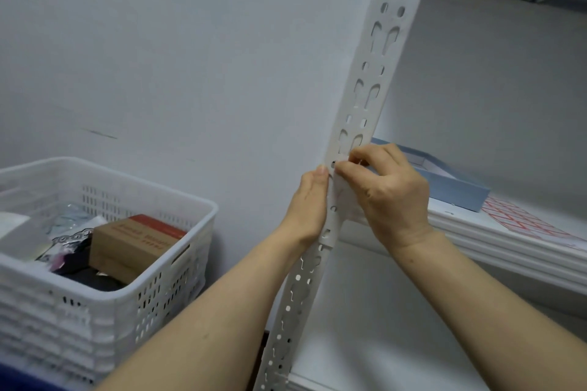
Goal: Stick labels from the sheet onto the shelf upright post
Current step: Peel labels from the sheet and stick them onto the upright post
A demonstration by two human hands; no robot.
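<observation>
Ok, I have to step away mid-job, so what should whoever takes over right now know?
Left hand: flat against the left edge of the white perforated metal shelf post, steadying it.
Right hand: fingertips pressing what looks like a small pale label onto the post's face; label itself hard to make out.
Red-and-white label sheet: lying on the white shelf board, right of the flat blue box.
Done: one label about on.
Left: smooth it down, then peel more from the sheet.

White perforated post (368, 98), label sheet (533, 219) on shelf
</observation>
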